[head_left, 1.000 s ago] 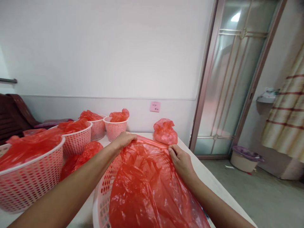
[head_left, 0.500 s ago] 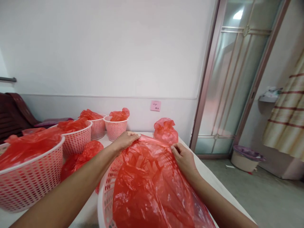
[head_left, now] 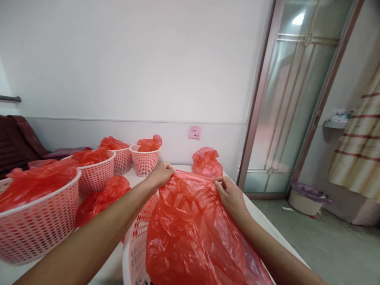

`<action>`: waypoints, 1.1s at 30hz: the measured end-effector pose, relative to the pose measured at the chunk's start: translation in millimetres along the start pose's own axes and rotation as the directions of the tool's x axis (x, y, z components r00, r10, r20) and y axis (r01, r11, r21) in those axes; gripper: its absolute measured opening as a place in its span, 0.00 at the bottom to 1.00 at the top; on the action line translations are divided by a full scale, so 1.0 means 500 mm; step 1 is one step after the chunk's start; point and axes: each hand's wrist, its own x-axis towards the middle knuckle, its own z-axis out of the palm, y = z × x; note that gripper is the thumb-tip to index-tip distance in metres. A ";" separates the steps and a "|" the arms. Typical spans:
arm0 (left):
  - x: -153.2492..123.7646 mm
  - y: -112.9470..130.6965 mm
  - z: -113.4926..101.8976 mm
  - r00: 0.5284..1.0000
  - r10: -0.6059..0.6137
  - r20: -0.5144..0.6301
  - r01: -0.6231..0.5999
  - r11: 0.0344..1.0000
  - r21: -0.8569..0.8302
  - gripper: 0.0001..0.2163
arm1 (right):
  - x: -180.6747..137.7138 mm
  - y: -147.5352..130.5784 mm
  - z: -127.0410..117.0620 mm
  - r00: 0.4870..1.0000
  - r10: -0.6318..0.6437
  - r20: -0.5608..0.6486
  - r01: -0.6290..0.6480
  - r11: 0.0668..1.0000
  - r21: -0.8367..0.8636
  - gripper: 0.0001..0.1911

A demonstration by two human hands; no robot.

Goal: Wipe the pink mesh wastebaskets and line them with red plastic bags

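Note:
A large red plastic bag (head_left: 190,233) lies over a pink perforated basket (head_left: 138,241) right in front of me on the white table (head_left: 261,221). My left hand (head_left: 162,174) is closed on the bag's far left edge. My right hand (head_left: 230,194) pinches the far right edge, fingers curled round the plastic. The edge is stretched between the two hands. Behind them sits a tied red bag bundle (head_left: 207,161).
Several pink baskets lined with red bags stand at the left: a large one (head_left: 32,221), a middle one (head_left: 95,172) and two small ones (head_left: 145,160) by the wall. A loose red bag (head_left: 102,198) lies between them. A glass sliding door (head_left: 285,103) is at right.
Both hands have lifted the bag's far edge a little and drawn closer together; the left hand has curled from lying flat into a grip. The view has shifted slightly.

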 end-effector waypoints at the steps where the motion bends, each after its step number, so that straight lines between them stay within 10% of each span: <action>1: 0.002 -0.002 0.001 1.000 -0.021 0.016 0.022 1.000 -0.004 0.10 | 0.001 0.003 0.001 1.000 0.007 -0.014 -0.007 1.000 -0.008 0.14; 13: 0.031 -0.008 -0.006 0.983 -0.137 0.122 0.147 0.986 -0.081 0.15 | 0.004 0.023 -0.005 0.994 -0.057 -0.089 0.052 0.997 -0.052 0.11; 24: 0.051 -0.019 -0.025 0.948 -0.211 0.241 0.255 0.951 -0.173 0.10 | -0.019 0.033 -0.011 0.972 -0.096 0.213 0.130 0.980 -0.153 0.15; 33: 0.037 -0.075 -0.086 0.974 -0.098 -0.205 0.103 0.995 0.012 0.09 | -0.006 0.034 -0.006 0.988 0.047 0.148 -0.013 0.975 -0.223 0.16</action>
